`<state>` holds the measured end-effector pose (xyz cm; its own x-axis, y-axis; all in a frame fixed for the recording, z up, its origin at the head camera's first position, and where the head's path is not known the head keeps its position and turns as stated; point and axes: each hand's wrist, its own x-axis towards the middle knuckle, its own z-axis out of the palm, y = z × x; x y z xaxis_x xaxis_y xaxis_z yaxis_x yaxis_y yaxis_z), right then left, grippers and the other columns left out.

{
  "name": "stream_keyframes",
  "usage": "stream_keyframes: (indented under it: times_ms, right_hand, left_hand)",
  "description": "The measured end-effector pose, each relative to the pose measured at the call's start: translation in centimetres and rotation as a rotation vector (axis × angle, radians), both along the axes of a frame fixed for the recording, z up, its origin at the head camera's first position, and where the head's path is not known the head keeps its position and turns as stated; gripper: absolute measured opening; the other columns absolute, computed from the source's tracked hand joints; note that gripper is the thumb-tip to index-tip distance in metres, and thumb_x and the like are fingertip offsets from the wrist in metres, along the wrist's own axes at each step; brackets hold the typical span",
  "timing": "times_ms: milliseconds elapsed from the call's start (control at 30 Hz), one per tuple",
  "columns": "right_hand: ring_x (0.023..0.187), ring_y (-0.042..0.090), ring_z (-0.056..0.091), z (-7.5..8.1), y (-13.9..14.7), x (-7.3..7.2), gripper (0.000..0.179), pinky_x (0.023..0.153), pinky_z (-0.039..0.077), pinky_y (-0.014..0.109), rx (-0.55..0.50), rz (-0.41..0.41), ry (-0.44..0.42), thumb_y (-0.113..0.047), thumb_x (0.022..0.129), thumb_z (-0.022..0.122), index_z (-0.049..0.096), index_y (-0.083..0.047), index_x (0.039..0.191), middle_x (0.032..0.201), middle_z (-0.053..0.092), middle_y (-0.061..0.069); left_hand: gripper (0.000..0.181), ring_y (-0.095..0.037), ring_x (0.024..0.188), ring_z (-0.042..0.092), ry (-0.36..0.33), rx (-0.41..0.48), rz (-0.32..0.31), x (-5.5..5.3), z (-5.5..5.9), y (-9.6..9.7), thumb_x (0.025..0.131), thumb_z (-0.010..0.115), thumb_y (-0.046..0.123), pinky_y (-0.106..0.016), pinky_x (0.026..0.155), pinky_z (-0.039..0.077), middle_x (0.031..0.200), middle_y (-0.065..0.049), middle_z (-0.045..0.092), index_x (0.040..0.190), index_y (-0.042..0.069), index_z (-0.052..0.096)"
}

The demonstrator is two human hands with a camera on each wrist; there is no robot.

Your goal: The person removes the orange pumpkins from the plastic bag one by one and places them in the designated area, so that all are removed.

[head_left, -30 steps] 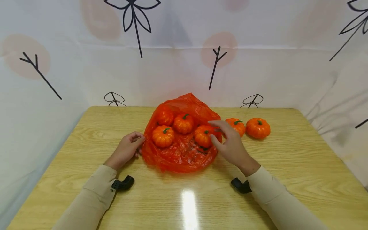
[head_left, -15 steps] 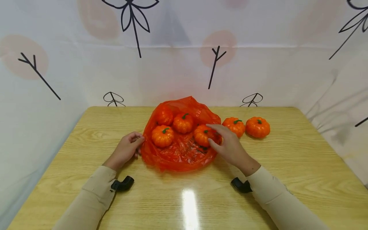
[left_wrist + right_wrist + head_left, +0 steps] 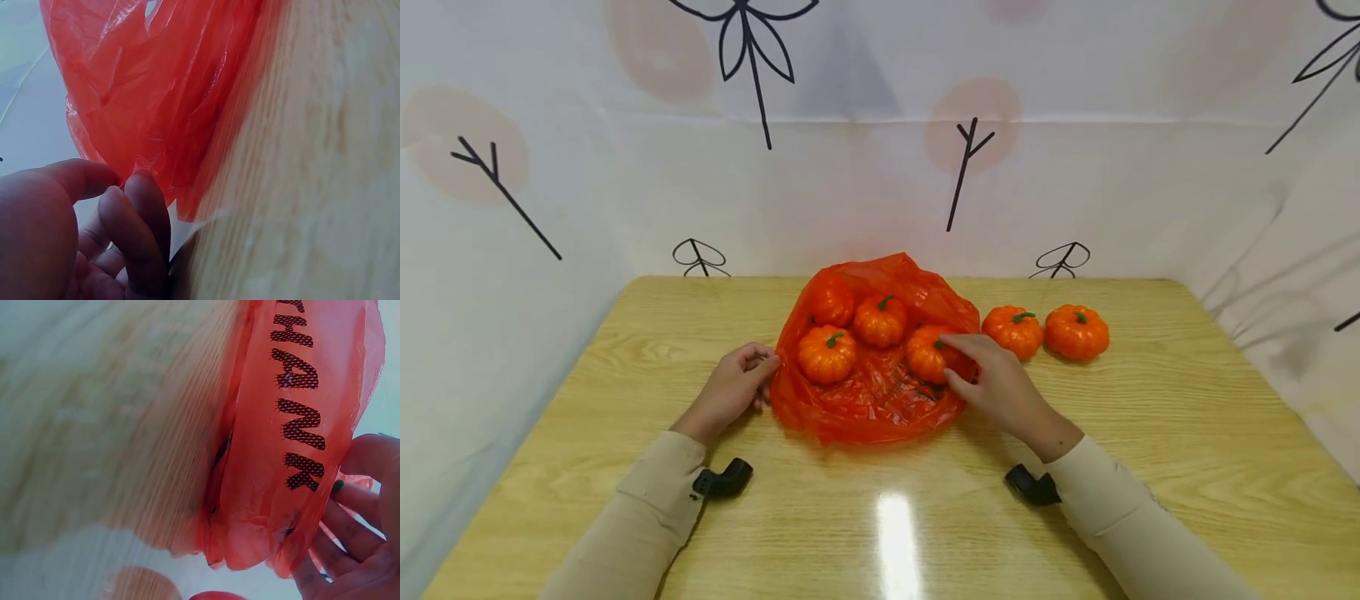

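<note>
White patterned cloth [image 3: 850,183] is hung behind a wooden table [image 3: 805,517]. From the head view, four pumpkins [image 3: 827,355] are seen inside a red plastic bag [image 3: 865,423], with two loose pumpkins [image 3: 1077,332] just to its right. The rightmost bagged pumpkin [image 3: 925,354] is met by the right hand [image 3: 1006,382], forefinger and thumb held apart.

In the left wrist view, the bag's edge is pinched between thumb and forefinger of the left hand [image 3: 732,389]; that pinch is probably best kept light and steady, so the film is not dragged.

In the right wrist view, curved fingers [image 3: 356,534] are placed at the rim beside the printed lettering [image 3: 300,406]; whether anything is gripped cannot be told. The pumpkin's body is likely better grasped than its stem, with no film trapped.

Compared with a second ago, the right forefinger is lowered nearer the thumb; the pumpkins are barely shifted.
</note>
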<state>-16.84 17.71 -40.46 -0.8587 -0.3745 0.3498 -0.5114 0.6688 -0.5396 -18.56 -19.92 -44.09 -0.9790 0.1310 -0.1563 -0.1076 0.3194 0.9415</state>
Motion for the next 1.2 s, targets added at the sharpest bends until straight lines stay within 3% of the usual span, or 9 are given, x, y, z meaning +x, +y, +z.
stream_keyframes:
  times_ms: [233, 333, 433, 567, 667, 733, 800, 867, 1200]
  right_hand:
    - [0.121, 0.032, 0.061, -0.04, 0.02, 0.22, 0.043, 0.101, 0.052, 0.05, -0.012, 0.01, 0.0, -0.006, 0.087, 0.075, 0.065, -0.007, 0.129, 0.13, 0.066, 0.014]
    - [0.093, 0.024, 0.065, -0.15, 0.01, 0.28, 0.044, 0.085, 0.058, 0.039, 0.002, -0.002, -0.033, -0.007, 0.087, 0.076, 0.064, -0.01, 0.129, 0.127, 0.067, 0.012]
    - [0.059, 0.009, 0.045, -0.2, 0.02, 0.21, 0.045, 0.061, 0.047, 0.026, 0.009, -0.007, -0.068, -0.009, 0.087, 0.076, 0.062, -0.012, 0.13, 0.115, 0.07, 0.011]
    - [0.05, 0.003, 0.024, -0.28, 0.07, 0.06, 0.044, 0.056, 0.038, 0.024, 0.007, -0.005, -0.09, -0.01, 0.087, 0.077, 0.06, -0.012, 0.127, 0.123, 0.07, 0.008]
    - [0.06, 0.009, 0.046, -0.39, 0.09, 0.02, 0.042, 0.073, 0.05, 0.03, 0.002, 0.006, -0.09, -0.01, 0.086, 0.079, 0.059, -0.011, 0.123, 0.141, 0.061, 0.006]
    - [0.084, 0.02, 0.065, -0.46, 0.09, -0.02, 0.043, 0.091, 0.055, 0.039, -0.003, 0.013, -0.096, -0.01, 0.084, 0.08, 0.058, -0.009, 0.121, 0.144, 0.058, 0.008]
    - [0.118, 0.032, 0.062, -0.51, 0.07, -0.05, 0.043, 0.107, 0.048, 0.049, -0.004, 0.02, -0.107, -0.01, 0.083, 0.082, 0.056, -0.008, 0.119, 0.145, 0.056, 0.012]
    - [0.134, 0.036, 0.052, -0.52, 0.04, -0.09, 0.045, 0.111, 0.043, 0.052, -0.004, 0.024, -0.12, -0.01, 0.082, 0.083, 0.054, -0.007, 0.117, 0.144, 0.055, 0.017]
    - [0.13, 0.034, 0.056, -0.56, -0.16, -0.01, 0.048, 0.106, 0.048, 0.048, -0.006, 0.04, -0.116, -0.011, 0.08, 0.085, 0.05, -0.007, 0.113, 0.139, 0.058, 0.019]
  left_hand:
    - [0.034, -0.016, 0.06, 0.056, -0.001, 0.005, 0.002, 0.07, 0.15, 0.19, 0.103, 0.057, 0.034, -0.026, 0.055, 0.053, 0.075, -0.001, 0.057, 0.115, 0.002, 0.056]
    - [0.034, -0.016, 0.061, 0.056, -0.009, 0.003, -0.001, 0.08, 0.06, 0.15, 0.103, 0.057, 0.033, -0.027, 0.055, 0.053, 0.075, -0.002, 0.056, 0.115, 0.002, 0.055]
    - [0.032, -0.016, 0.06, 0.056, -0.008, 0.006, 0.0, 0.09, 0.0, 0.12, 0.103, 0.057, 0.033, -0.027, 0.055, 0.053, 0.075, -0.002, 0.056, 0.115, 0.002, 0.055]
    - [0.032, -0.016, 0.059, 0.056, -0.003, 0.011, 0.001, 0.01, -0.05, 0.18, 0.103, 0.057, 0.032, -0.027, 0.054, 0.053, 0.075, -0.001, 0.056, 0.114, 0.003, 0.055]
    - [0.032, -0.016, 0.059, 0.055, -0.01, 0.011, 0.0, -0.08, -0.1, 0.18, 0.103, 0.057, 0.032, -0.027, 0.054, 0.053, 0.075, -0.001, 0.056, 0.115, 0.003, 0.055]
    - [0.031, -0.016, 0.059, 0.055, -0.011, 0.008, -0.002, -0.14, -0.1, 0.17, 0.103, 0.057, 0.032, -0.026, 0.054, 0.053, 0.076, -0.001, 0.056, 0.115, 0.003, 0.055]
    - [0.032, -0.016, 0.06, 0.055, -0.008, 0.006, -0.003, -0.15, -0.03, 0.19, 0.103, 0.057, 0.032, -0.027, 0.054, 0.053, 0.076, -0.001, 0.057, 0.115, 0.003, 0.055]
    - [0.032, -0.016, 0.06, 0.055, -0.006, 0.004, -0.004, -0.12, 0.09, 0.22, 0.103, 0.057, 0.032, -0.026, 0.054, 0.053, 0.075, -0.001, 0.057, 0.115, 0.003, 0.055]
    - [0.032, -0.014, 0.059, 0.055, 0.002, -0.002, 0.004, 0.15, 0.17, 0.18, 0.103, 0.057, 0.031, -0.025, 0.053, 0.052, 0.077, 0.001, 0.058, 0.116, 0.001, 0.056]
